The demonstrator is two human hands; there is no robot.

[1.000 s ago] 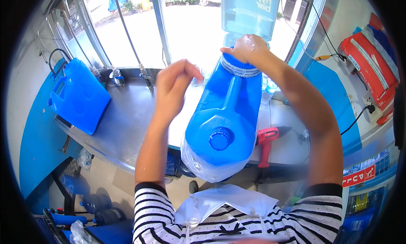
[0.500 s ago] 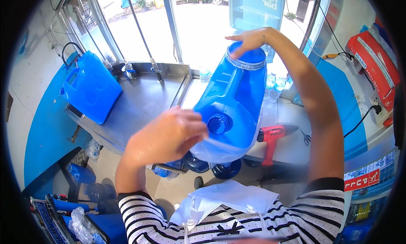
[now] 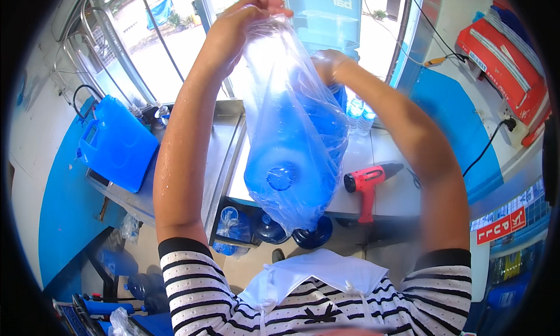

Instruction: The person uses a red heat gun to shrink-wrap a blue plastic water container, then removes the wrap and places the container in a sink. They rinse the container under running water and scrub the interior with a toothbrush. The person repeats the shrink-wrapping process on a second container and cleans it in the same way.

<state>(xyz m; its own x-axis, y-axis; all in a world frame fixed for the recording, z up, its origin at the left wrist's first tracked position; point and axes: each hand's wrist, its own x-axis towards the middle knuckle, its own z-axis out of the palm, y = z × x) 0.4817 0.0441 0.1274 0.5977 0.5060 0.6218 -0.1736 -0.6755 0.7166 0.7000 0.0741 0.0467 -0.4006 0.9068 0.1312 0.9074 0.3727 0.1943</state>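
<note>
Clear, thin plastic bag (image 3: 274,91) is draped over blue, round-capped plastic jug (image 3: 309,187), centre of frame. Bag is pinched high in grip of left hand (image 3: 248,14), presumably for slack; right hand (image 3: 335,65) is placed near jug's far end, likely for steadying; grip cannot be determined.

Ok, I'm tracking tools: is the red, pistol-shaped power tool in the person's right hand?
No, the tool lies on the white countertop, while the right hand is at the blue plastic jug.
</note>
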